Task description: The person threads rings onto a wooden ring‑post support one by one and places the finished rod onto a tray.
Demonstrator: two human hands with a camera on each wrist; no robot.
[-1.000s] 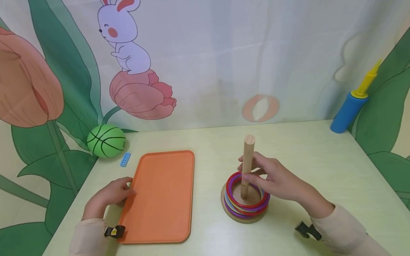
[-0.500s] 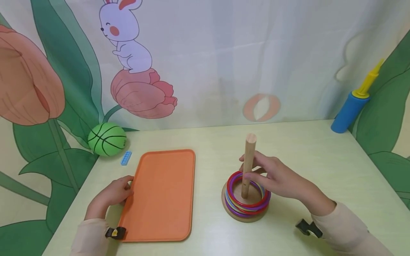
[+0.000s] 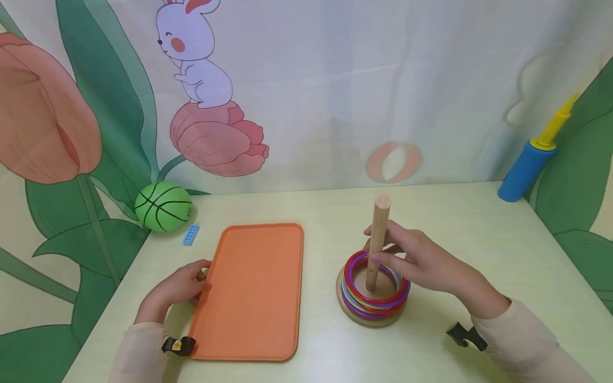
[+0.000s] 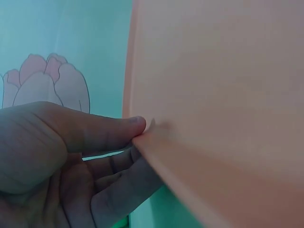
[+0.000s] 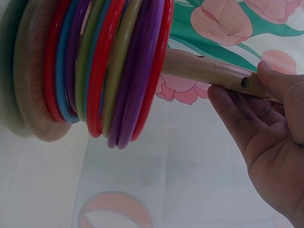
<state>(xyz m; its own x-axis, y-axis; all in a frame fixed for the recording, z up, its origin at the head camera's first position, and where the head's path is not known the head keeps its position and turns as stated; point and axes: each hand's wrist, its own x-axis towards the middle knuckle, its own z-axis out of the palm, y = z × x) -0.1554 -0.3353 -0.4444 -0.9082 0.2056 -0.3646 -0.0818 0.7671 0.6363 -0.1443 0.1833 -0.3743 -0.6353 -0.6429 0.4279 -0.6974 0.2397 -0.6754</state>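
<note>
My left hand (image 3: 179, 284) pinches the left rim of an orange tray (image 3: 254, 292). In the left wrist view, the thumb (image 4: 126, 128) lies over the tray's edge and the other fingers reach beneath it. My right hand (image 3: 426, 260) grips the upright wooden post (image 3: 381, 218) of a ring toss stand, thumb on the near side and fingertips behind. Around the post's foot, on the round wooden base (image 3: 340, 290), lie several stacked rings (image 5: 95, 85) in red, purple, blue and green. The right wrist view shows the post (image 5: 204, 69) between thumb and fingers, above the rings.
A green ball (image 3: 163, 206) and a small blue toy brick (image 3: 191, 234) sit at the table's back left. At the back right stands a blue and yellow hand pump (image 3: 527, 165). A printed curtain (image 3: 306, 96) hangs behind the table (image 3: 455, 213).
My left hand and the tray have shifted slightly to the right, towards the ring stand. My right hand keeps its hold on the post. The whole view has drifted a little.
</note>
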